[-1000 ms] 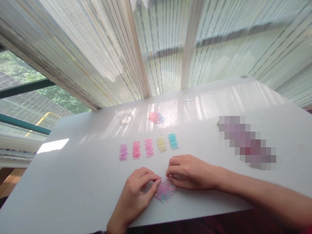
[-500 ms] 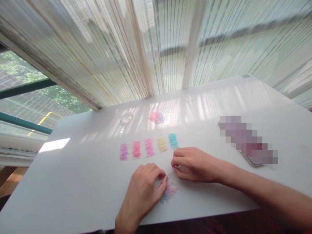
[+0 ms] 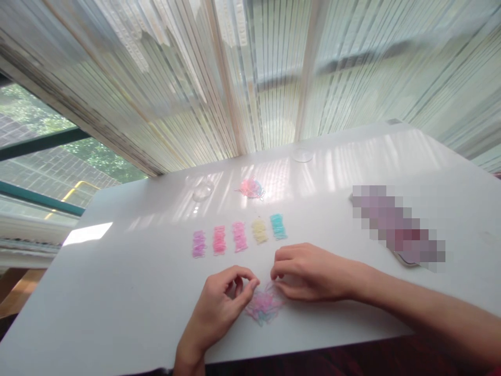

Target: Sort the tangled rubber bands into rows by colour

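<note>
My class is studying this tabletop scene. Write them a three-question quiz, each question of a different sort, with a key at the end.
1. Fill in: the row of coloured bundles is made up of ___ bundles.
2. Multiple choice: which bundle in that row lies nearest the right hand? (a) purple (b) yellow (c) blue
3. True or false: the mixed pile beside the left hand touches the row.

Key: 1. five; 2. c; 3. false.

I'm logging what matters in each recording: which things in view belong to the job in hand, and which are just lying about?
Belong, it seems:
- left hand, right hand
- near pile, by both hands
- five strips
- far pile, probably

Lying about, probably:
- clear round thing
- second clear round thing
- blurred object
</note>
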`<state>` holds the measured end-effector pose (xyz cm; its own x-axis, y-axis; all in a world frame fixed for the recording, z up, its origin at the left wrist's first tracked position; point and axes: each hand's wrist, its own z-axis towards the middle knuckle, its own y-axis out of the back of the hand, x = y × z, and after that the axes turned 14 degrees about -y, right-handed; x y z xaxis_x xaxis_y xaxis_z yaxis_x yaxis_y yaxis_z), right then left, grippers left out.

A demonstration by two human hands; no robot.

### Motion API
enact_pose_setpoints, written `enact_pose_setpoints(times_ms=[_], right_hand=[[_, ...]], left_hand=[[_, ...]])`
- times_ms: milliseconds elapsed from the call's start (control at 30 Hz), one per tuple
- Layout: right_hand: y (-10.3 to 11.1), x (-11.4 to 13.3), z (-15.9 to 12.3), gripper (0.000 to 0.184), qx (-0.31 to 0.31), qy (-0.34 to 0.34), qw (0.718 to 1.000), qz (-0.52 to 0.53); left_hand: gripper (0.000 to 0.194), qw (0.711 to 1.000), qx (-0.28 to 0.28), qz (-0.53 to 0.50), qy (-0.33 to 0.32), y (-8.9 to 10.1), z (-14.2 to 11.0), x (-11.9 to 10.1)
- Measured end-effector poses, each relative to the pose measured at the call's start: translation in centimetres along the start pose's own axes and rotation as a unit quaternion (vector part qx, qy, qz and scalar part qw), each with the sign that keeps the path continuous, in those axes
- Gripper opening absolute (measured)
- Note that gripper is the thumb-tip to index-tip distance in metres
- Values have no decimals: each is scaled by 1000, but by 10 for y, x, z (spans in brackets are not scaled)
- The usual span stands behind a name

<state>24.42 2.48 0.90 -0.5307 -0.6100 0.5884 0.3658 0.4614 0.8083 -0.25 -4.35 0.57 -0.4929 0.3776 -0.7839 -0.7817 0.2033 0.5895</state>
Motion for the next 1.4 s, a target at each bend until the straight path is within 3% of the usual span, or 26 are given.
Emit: enact_pose_setpoints(times_ms=[267,433,600,767,1067,1400], right_hand=[[0,0,3,16,17,-19,999,-20],[-7,1,1,17,40,24,999,-7],[-11,-1,2,18,-48,11,999,5],[-16,-2,3,19,-121,21,991,48],[-19,0,2,14,-129,46,986,97],[-20,1,4,20,-155,81,980,93]], left_hand=[[19,997,-55,-38,32,-6,-6,13],[15,997,-57,-43,35,-7,-9,16],[11,997,-61,-39,30,-9,-9,12],[6,999,-29,-30,16,-12,-3,2],[12,997,37,-52,37,-11,3,-3],[18,993,47,-102,40,-7,10,-5]])
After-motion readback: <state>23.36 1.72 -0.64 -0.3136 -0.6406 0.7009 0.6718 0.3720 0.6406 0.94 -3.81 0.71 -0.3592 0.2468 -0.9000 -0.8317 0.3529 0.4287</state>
